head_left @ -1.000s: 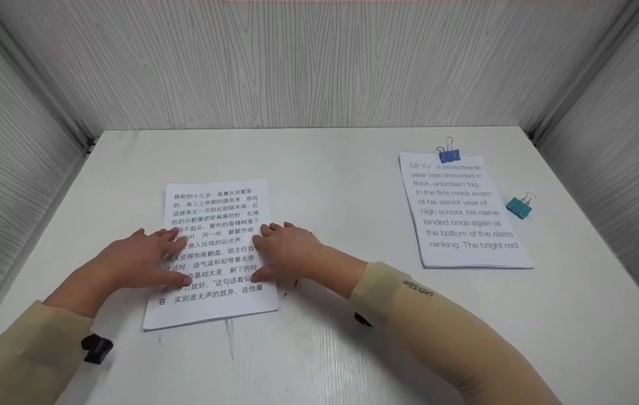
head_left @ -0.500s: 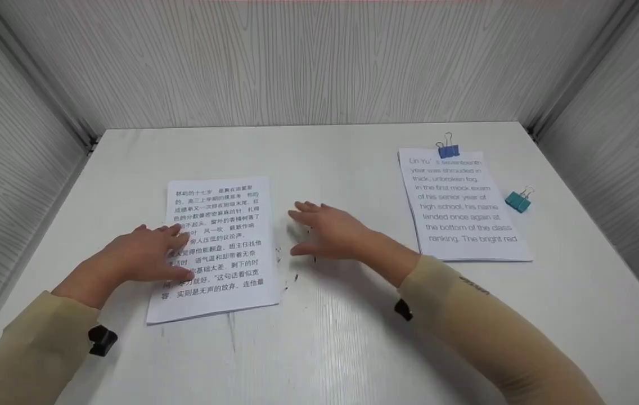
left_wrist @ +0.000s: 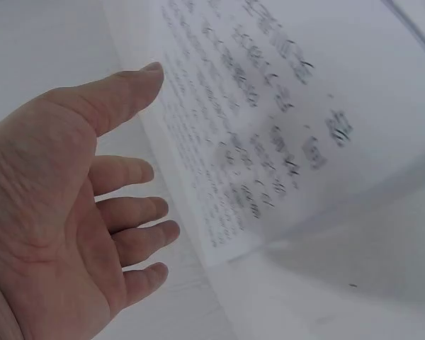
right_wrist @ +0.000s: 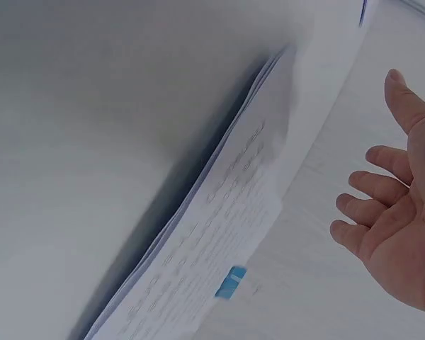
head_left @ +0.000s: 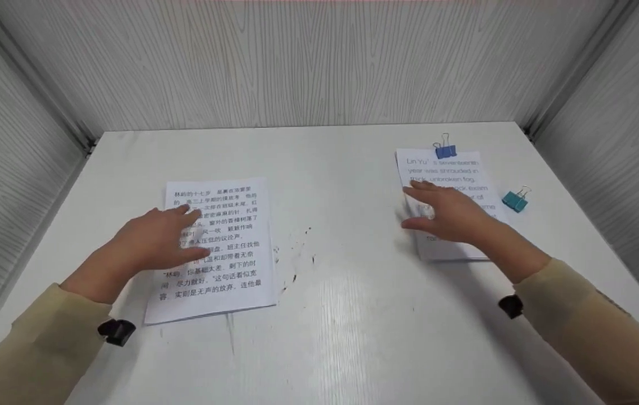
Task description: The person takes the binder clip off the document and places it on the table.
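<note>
In the head view the left hand [head_left: 153,239], fingers apart and holding nothing, is over the left side of the left stack [head_left: 229,242], whose Chinese print begins 林屿的十七岁, while the right hand [head_left: 449,214], likewise spread and ungripping, is over the right stack [head_left: 460,177], headed "Lin Yu's seventeenth year was shrouded in", with a blue clip [head_left: 446,151] at its far edge and a teal clip [head_left: 515,201] just right. The left wrist view shows that print sideways, blurred. In the right wrist view the lines are illegible.

Beige sleeves [head_left: 52,343]; black, seemingly curved wristpieces [head_left: 117,332]
</note>
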The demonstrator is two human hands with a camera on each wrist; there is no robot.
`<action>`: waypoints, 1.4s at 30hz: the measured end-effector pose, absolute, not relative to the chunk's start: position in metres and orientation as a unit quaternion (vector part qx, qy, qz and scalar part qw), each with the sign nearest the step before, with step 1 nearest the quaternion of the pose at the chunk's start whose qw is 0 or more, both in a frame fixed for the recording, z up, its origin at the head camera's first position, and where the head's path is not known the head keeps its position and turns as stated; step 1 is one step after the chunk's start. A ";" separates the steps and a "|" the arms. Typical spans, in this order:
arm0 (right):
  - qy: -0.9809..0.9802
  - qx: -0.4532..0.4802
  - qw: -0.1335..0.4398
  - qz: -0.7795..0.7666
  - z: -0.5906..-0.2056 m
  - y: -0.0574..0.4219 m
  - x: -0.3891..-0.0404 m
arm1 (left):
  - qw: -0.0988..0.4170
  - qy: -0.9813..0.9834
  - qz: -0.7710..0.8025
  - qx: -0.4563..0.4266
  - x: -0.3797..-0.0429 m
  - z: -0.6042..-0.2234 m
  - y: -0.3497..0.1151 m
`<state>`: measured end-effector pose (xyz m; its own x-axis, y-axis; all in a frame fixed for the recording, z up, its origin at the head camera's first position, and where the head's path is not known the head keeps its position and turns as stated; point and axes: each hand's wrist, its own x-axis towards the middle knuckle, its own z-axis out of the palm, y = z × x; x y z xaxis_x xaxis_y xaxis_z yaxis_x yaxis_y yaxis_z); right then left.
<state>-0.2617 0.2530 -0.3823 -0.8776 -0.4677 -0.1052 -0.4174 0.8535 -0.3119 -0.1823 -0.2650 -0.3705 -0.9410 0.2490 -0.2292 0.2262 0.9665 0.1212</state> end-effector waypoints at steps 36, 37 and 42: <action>0.975 -0.101 0.177 -0.093 -0.418 0.390 -0.265 | 0.057 0.938 0.009 0.341 -0.218 -0.378 0.011; 0.975 -0.100 0.177 -0.093 -0.417 0.390 -0.264 | 0.058 0.937 0.011 0.344 -0.217 -0.380 0.016; 0.974 -0.105 0.182 -0.087 -0.413 0.390 -0.263 | 0.073 0.931 0.019 0.357 -0.214 -0.392 0.038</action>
<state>-0.2633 0.3903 -0.4132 -0.9121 -0.2356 -0.3356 -0.1721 0.9628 -0.2082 -0.2141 0.0383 -0.3925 -0.7347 0.6673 -0.1220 0.6618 0.7446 0.0875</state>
